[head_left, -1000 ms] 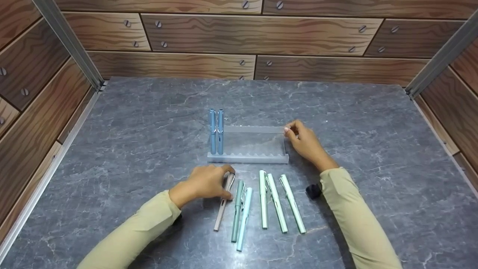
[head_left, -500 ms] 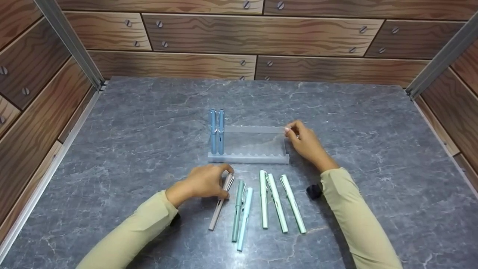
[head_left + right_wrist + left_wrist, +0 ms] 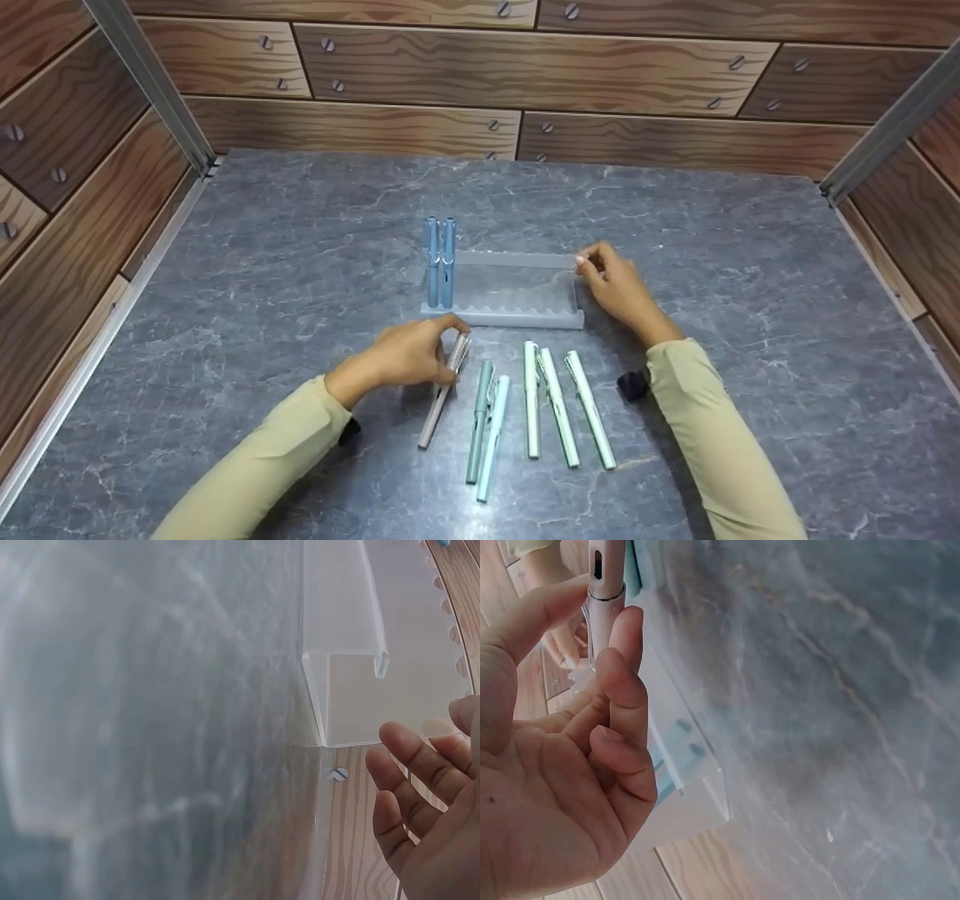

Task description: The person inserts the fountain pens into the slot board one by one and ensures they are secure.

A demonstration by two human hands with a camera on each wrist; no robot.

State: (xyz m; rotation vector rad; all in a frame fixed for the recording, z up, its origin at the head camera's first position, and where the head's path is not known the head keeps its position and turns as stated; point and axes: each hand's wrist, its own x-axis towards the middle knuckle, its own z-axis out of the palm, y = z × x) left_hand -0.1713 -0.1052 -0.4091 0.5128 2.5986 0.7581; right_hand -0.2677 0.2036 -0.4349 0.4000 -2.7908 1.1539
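Note:
My left hand (image 3: 405,354) pinches a greyish-brown pen (image 3: 435,416) near its clipped end, thumb on one side and fingertips on the other. The left wrist view shows this pen (image 3: 606,585) close up, its clip alongside the fingers. Just beyond it lies a clear plastic pen rack (image 3: 517,320) with a scalloped front rail. Two blue pens (image 3: 440,259) lie side by side in the leftmost slots. My right hand (image 3: 616,285) pinches the rack's back right corner between thumb and index finger; in the right wrist view the other fingers (image 3: 405,802) are loosely bent beside the rack.
Before the rack lie a dark green pen (image 3: 480,424) and a pale turquoise pen (image 3: 493,442), close together. Three light green pens (image 3: 559,409) lie to their right. Wood-patterned walls (image 3: 525,71) surround the grey marbled tabletop (image 3: 300,225) at the back and sides.
My left hand has moved slightly up and left with the brown pen, whose lower end has swung left, away from the green pen. The right hand stays at the rack's corner.

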